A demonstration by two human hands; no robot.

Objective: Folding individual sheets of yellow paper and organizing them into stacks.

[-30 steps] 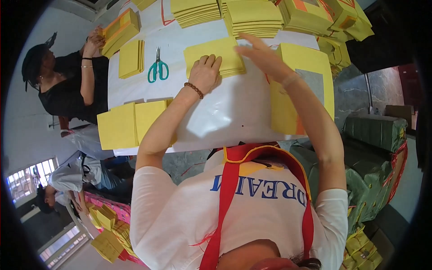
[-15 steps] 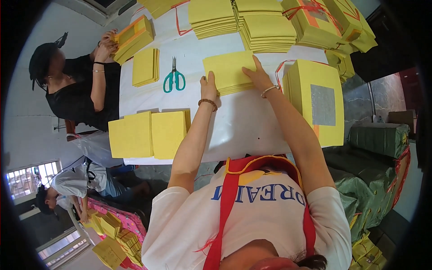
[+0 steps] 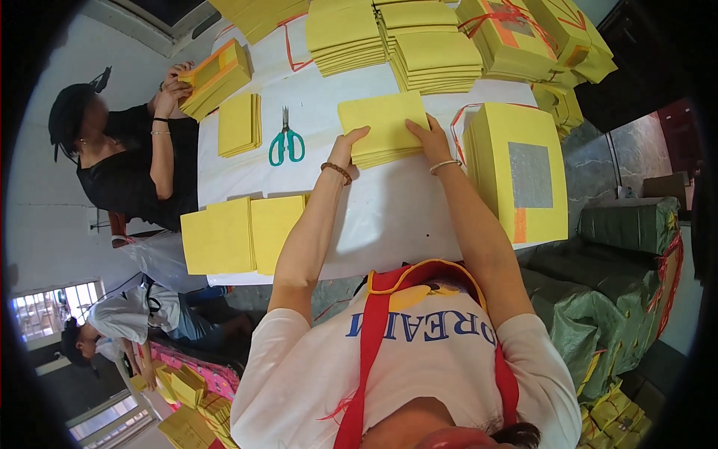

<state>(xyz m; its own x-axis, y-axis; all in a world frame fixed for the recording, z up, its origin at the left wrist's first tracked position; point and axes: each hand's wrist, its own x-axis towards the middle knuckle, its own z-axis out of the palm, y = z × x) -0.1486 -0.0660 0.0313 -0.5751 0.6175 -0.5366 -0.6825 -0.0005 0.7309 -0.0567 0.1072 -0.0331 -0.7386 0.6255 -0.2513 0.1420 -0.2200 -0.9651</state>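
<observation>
A small stack of yellow paper (image 3: 383,120) is held between my two hands over the middle of the white-covered table. My left hand (image 3: 344,147) grips its near left corner, the thumb lying over the top. At the right edge my right hand (image 3: 434,142) holds on, thumb also on the top sheet; the fingers of both hands are mostly hidden beside or under the stack. To the left lie scissors (image 3: 286,147) with teal handles, blades pointing away from me. Beyond them sits another yellow paper stack (image 3: 238,126).
Yellow stacks (image 3: 243,233) stand at the near left edge. A tall yellow block (image 3: 523,172) with a grey patch is right of my hands. Tied bundles (image 3: 505,37) and piles (image 3: 434,60) line the far side. A co-worker (image 3: 134,142) handles a yellow bundle (image 3: 215,78) at the left.
My left thumb has come down across the top of the stack, and my right hand has shifted slightly nearer me along its edge. The view has tilted a little.
</observation>
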